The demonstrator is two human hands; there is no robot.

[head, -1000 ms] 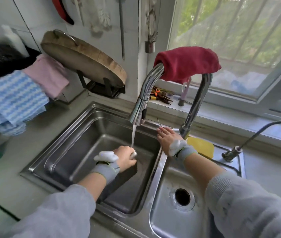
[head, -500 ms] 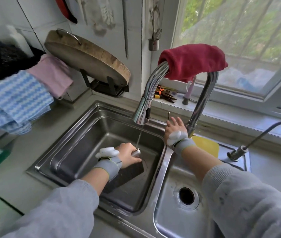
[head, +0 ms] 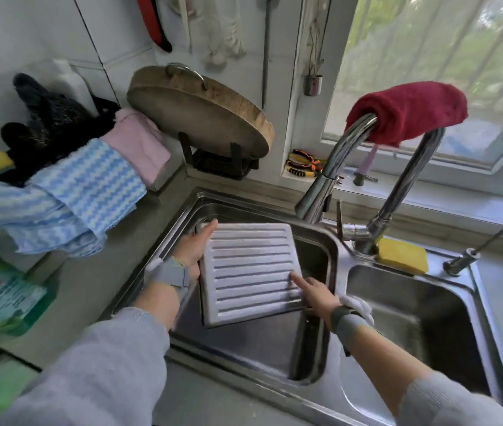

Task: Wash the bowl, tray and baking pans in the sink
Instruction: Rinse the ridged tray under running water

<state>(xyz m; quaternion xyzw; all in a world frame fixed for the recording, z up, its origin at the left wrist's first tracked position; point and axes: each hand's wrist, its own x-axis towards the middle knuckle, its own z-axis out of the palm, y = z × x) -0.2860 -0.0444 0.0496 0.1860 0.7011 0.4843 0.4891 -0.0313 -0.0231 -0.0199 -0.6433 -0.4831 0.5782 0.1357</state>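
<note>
Sink (head: 139,281): left basin is being used, no water is being seen running from the faucet (head: 314,198). Tray (head: 250,272), white and ribbed, is being held tilted over that basin. Left hand (head: 193,252) is gripping its 9 o'clock edge; right hand (head: 316,293) is being pressed on its 4 o'clock corner, fingers fairly straight. Bowl and baking pans aren't being seen, likely still pending.

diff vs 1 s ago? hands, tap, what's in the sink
The water has stopped running from the faucet. The left hand let go of the small metal item and now holds the white ribbed tray over the left basin. The right hand left the faucet base and touches the tray. Red cloth and yellow sponge unchanged.
</note>
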